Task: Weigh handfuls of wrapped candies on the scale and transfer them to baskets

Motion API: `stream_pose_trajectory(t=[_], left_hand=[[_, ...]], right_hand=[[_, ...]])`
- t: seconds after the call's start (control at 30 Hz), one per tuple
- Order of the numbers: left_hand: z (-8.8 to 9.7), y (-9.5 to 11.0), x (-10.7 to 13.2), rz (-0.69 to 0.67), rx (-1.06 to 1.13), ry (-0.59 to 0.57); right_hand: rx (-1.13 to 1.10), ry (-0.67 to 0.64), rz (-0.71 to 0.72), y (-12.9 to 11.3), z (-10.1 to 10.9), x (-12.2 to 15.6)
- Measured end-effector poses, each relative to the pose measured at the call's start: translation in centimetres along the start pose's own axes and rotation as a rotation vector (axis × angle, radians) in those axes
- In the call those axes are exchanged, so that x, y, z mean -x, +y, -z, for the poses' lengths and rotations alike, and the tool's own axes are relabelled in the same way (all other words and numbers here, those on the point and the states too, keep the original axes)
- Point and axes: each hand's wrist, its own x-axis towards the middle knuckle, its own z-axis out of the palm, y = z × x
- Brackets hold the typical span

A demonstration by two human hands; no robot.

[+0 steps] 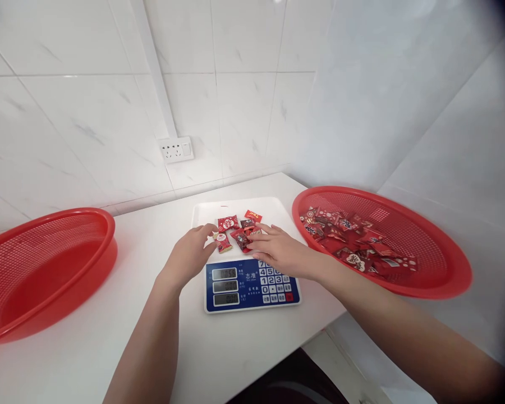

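A white electronic scale [273, 210] with a blue keypad panel [252, 286] stands on the white counter. Several red wrapped candies [238, 230] lie on its pan. My left hand [191, 252] reaches in from the left, fingers curled, fingertips touching a candy [223, 242] at the pan's front. My right hand [278, 247] comes from the right, fingers stretched forward and lying on the candies near the pan's front edge, partly covering the keypad.
A red plastic basket [458, 275] at the right holds several red candies [349, 241]. Another red basket [105, 247] with nothing in it sits at the left. A wall socket [175, 150] is on the tiled wall. The counter's edge [320, 331] drops off at the front right.
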Motion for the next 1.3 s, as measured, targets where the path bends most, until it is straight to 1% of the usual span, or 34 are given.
stream_pose_trajectory(t=[0.13,0.3,0.43,0.67,0.73,0.83,0.93,1.0,1.1,1.17,1.23,1.3], left_hand=[[0.1,0.1,0.0,0.031,-0.006,-0.043],[0.1,0.2,0.0,0.042,-0.015,-0.075],[0.2,0.1,0.1,0.052,-0.019,-0.084],[0.1,0.0,0.1,0.057,-0.021,-0.082],[0.1,0.1,0.1,0.059,-0.023,-0.079],[0.2,0.2,0.1,0.065,-0.025,-0.074],[0.2,0.3,0.1,0.075,-0.027,-0.057],[0.2,0.4,0.1,0.071,-0.029,-0.042],[-0.1,0.5,0.0,0.054,-0.036,-0.016],[-0.4,0.8,-0.2,0.044,-0.036,0.006],[-0.8,1.4,-0.4,0.030,-0.022,0.050],[-1.2,2.1,-0.5,0.007,0.009,0.128]], right_hand=[[0.019,0.002,0.009,0.4,0.1,0.5],[0.026,0.062,-0.004,0.6,0.0,1.4],[0.001,0.110,0.008,0.8,-0.1,2.8],[0.019,0.166,-0.075,1.9,0.4,5.7],[0.021,0.200,-0.100,2.1,0.8,6.5],[0.007,0.296,-0.106,2.1,1.1,7.8],[-0.057,0.415,-0.081,1.7,0.1,9.1],[-0.133,0.503,-0.057,1.5,-1.4,9.9],[-0.232,0.629,-0.048,1.2,-4.2,10.8],[-0.274,0.674,-0.043,1.1,-5.6,11.4],[-0.291,0.693,-0.028,1.2,-5.9,12.1],[-0.291,0.705,-0.023,1.5,-5.0,12.9]])
